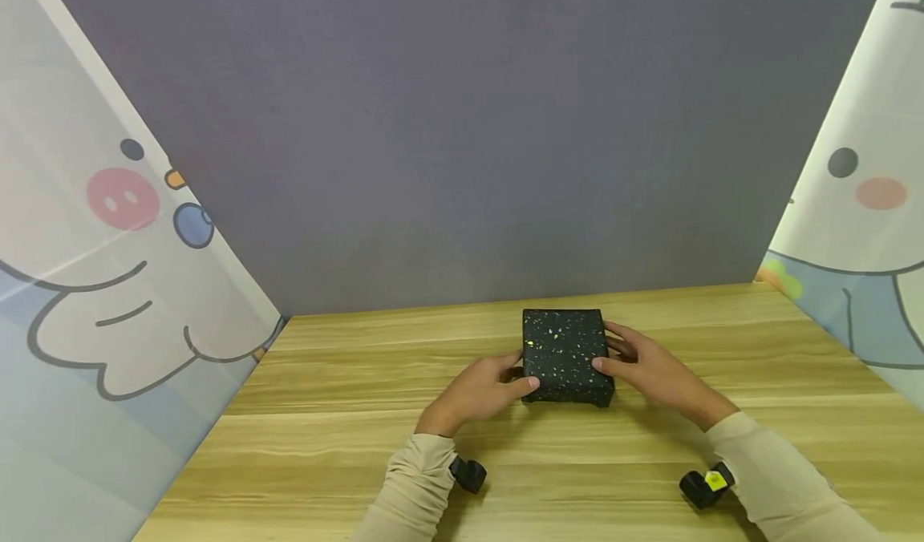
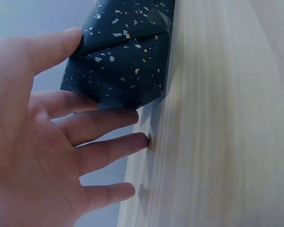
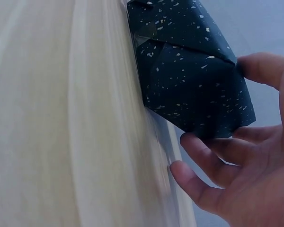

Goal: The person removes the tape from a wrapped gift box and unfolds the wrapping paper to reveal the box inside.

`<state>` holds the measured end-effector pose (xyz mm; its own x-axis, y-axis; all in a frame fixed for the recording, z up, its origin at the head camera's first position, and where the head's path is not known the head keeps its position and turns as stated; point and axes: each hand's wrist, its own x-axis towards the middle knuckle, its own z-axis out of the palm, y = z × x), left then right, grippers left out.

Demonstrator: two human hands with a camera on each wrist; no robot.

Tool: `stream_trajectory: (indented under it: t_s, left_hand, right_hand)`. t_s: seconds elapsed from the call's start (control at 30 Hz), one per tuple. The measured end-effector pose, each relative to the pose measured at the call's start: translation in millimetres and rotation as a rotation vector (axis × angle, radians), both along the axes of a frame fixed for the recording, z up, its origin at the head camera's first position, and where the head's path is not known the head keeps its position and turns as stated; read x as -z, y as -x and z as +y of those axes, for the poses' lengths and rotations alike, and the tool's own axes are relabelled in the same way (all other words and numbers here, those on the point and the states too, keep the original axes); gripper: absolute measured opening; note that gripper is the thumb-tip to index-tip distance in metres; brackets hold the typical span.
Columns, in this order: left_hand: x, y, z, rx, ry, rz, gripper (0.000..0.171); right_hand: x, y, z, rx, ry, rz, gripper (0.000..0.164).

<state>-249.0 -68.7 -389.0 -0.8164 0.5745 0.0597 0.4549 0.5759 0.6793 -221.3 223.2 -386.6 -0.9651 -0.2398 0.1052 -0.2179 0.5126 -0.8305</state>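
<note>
A box wrapped in black paper with white and gold flecks (image 1: 566,349) sits on the wooden table, toward the back. Folded paper flaps show on its side in both wrist views. My left hand (image 1: 480,390) holds its left side, thumb at the near top corner and fingers along the side; the ring and little fingers stand apart from it in the left wrist view. On the opposite side my right hand (image 1: 653,370) grips it with the thumb on the top edge and the fingers partly hidden behind the right side.
The wooden table (image 1: 325,446) meets a grey upright panel (image 1: 462,141) at the back. Cartoon-printed sheets stand along the left (image 1: 108,245) and right (image 1: 866,165). Black cameras (image 1: 469,475) are strapped to both wrists, over beige sleeves.
</note>
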Motion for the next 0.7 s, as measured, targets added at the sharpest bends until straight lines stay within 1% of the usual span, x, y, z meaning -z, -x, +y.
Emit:
stream_trajectory:
  t_s: [0.07,0.17,0.3,0.47,0.7]
  left_hand:
    - [-0.2,-0.5,1.0,-0.008,-0.001,-0.003,0.07]
    - [0.0,-1.2,3.0,-0.021,-0.013,-0.009,0.07]
    - [-0.5,-2.3,6.1,-0.046,-0.042,-0.042,0.072]
    - [-0.7,-2.9,9.1,-0.092,-0.081,-0.084,0.077]
    - [0.4,-1.9,10.0,-0.127,-0.128,-0.089,0.082]
  right_hand:
    - [0.1,0.0,0.3,0.005,0.003,0.003,0.085]
    - [0.2,0.2,0.3,-0.005,0.041,-0.013,0.085]
    - [-0.3,-0.6,0.3,-0.016,0.084,-0.024,0.085]
    - [-0.7,-2.1,0.8,0.002,0.072,0.013,0.084]
    - [1.3,0.7,0.5,0.016,0.074,0.051,0.084]
